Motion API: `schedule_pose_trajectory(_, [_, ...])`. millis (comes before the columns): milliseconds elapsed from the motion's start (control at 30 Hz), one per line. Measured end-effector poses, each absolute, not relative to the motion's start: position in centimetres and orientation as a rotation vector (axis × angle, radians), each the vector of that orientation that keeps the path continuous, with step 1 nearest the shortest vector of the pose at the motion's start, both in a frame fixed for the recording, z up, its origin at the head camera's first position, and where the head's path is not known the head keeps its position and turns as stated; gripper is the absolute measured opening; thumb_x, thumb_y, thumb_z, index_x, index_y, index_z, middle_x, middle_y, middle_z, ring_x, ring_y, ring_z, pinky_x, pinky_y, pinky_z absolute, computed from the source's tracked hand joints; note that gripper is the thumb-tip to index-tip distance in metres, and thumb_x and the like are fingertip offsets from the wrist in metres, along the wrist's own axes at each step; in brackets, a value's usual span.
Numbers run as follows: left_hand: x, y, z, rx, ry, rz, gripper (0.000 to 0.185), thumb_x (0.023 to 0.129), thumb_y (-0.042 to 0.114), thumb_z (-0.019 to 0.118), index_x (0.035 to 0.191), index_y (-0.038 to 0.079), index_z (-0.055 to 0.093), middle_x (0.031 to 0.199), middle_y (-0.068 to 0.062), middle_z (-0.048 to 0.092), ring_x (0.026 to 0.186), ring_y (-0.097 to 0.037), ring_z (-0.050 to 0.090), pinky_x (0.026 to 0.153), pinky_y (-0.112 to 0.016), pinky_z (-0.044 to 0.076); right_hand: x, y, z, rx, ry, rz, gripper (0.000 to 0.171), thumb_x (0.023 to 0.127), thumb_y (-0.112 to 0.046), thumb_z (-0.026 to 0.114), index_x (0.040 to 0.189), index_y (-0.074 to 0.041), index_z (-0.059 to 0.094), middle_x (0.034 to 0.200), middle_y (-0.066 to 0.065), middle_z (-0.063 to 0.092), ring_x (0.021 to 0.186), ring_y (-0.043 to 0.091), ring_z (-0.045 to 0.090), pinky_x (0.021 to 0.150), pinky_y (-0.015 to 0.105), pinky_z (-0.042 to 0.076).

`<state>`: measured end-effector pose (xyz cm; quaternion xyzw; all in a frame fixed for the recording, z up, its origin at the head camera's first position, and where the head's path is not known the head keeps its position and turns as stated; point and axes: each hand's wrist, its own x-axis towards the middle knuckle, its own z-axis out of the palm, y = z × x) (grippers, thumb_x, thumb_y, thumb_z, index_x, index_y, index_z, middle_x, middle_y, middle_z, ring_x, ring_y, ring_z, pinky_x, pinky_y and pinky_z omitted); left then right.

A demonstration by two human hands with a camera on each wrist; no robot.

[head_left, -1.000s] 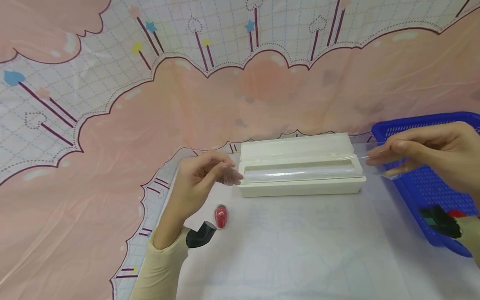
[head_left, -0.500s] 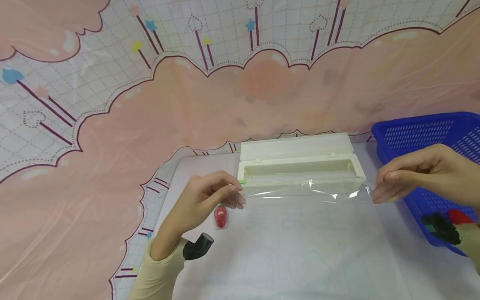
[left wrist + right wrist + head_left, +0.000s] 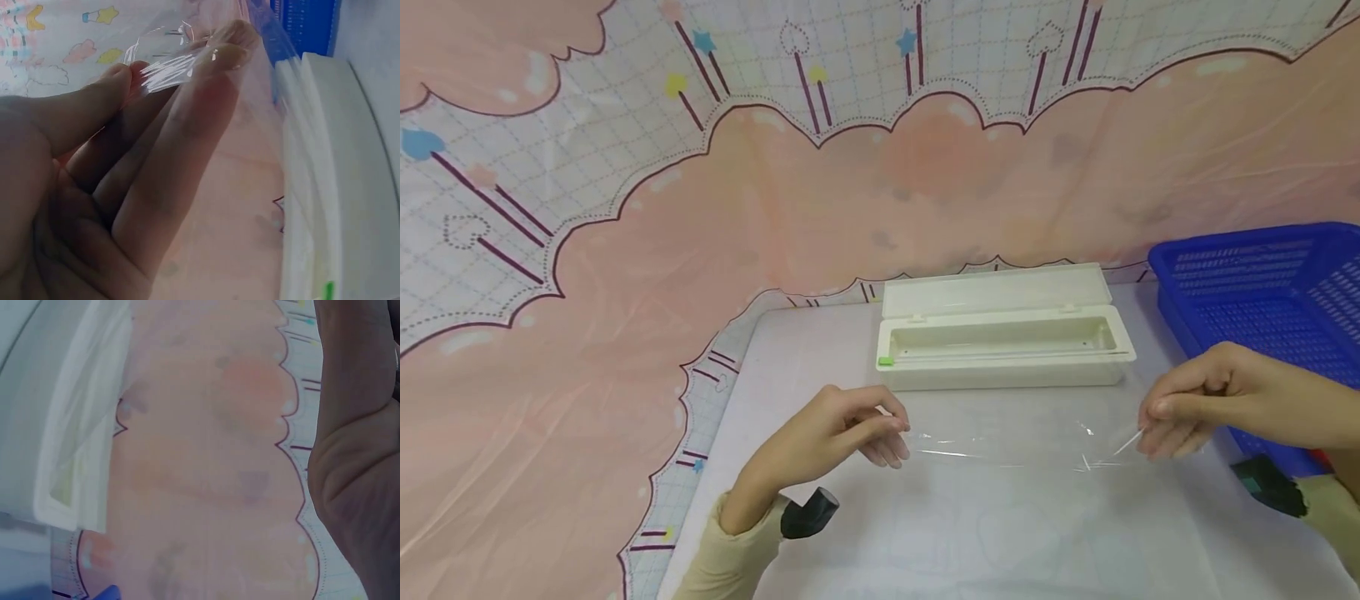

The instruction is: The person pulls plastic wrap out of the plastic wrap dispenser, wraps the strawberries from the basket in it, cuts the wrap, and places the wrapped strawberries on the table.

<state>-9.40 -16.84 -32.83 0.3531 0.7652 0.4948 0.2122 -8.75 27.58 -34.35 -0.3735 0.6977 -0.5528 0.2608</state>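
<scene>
A sheet of clear cling film [image 3: 1015, 442] is stretched flat just above the white table mat [image 3: 1000, 533], between both hands. My left hand [image 3: 891, 433] pinches its left edge between thumb and fingers; the left wrist view shows the crinkled film [image 3: 165, 65] caught at the fingertips [image 3: 225, 50]. My right hand [image 3: 1153, 425] pinches the right edge. Behind the film stands a long white dispenser box [image 3: 1003, 346], lid up, its trough looking empty. In the right wrist view only my palm [image 3: 356, 462] and the box's end [image 3: 75, 437] show.
A blue mesh basket [image 3: 1262, 283] stands at the right, close behind my right hand. A pink and white patterned cloth [image 3: 625, 250] covers the back and left. Black wrist mounts [image 3: 808, 512] sit on both forearms.
Both hands have drawn the film from over the dispenser box toward me and lowered it close to the mat. A small red object beside my left hand is now hidden.
</scene>
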Motion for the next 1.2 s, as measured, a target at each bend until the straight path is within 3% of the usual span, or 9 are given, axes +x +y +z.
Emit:
schedule_pose_trajectory(600, [-8.1,-16.8,-38.5,0.866,2.038,1.385,0.016,0.102,0.019,0.055,0.104,0.005,0.063,0.087,-0.011,0.075,0.078,-0.015,0.074,0.07,-0.032,0.061,-7.5,26.5,-38.3,-0.854,1.68,-1.526,0.034,0.104,0.007,0.036,0.106,0.001,0.07,0.096,0.016,0.075,0.085,0.028,0.075,0.067,0.044,0.061])
schedule_pose_trajectory(767, [-7.5,-16.9,-40.1,0.831,2.077,1.38,0.019,0.101,0.021,0.057,0.105,0.003,0.063,0.087,-0.01,0.075,0.077,-0.012,0.073,0.071,-0.029,0.061,-7.2,25.7,-40.1,-0.835,1.64,-1.54,0.032,0.103,0.006,0.039,0.102,0.002,0.07,0.091,0.018,0.074,0.081,0.021,0.074,0.064,0.046,0.06])
schedule_pose_trajectory(833, [-7.3,-16.9,-40.7,0.816,2.096,1.378,0.02,0.1,0.02,0.058,0.105,0.002,0.063,0.087,-0.009,0.075,0.076,-0.01,0.072,0.071,-0.028,0.06,-7.1,25.5,-40.8,-0.835,1.641,-1.544,0.031,0.103,0.005,0.04,0.1,0.002,0.07,0.089,0.016,0.074,0.08,0.016,0.074,0.062,0.046,0.06])
schedule_pose_trajectory(1000, [-7.2,-16.9,-42.1,0.796,2.134,1.382,0.022,0.101,0.02,0.057,0.107,0.0,0.062,0.085,-0.008,0.076,0.076,-0.009,0.072,0.071,-0.027,0.06,-6.9,25.4,-41.9,-0.776,1.662,-1.547,0.027,0.103,0.002,0.042,0.102,0.005,0.07,0.09,0.009,0.075,0.08,0.024,0.075,0.062,0.047,0.06])
schedule_pose_trajectory(1200, [-7.1,-16.8,-43.3,0.814,2.211,1.289,0.018,0.1,0.023,0.059,0.104,0.006,0.065,0.083,0.0,0.076,0.075,-0.004,0.069,0.071,-0.023,0.058,-6.8,25.0,-42.9,-0.74,1.694,-1.529,0.025,0.103,-0.002,0.047,0.1,0.006,0.07,0.088,0.005,0.075,0.078,0.022,0.075,0.061,0.046,0.06])
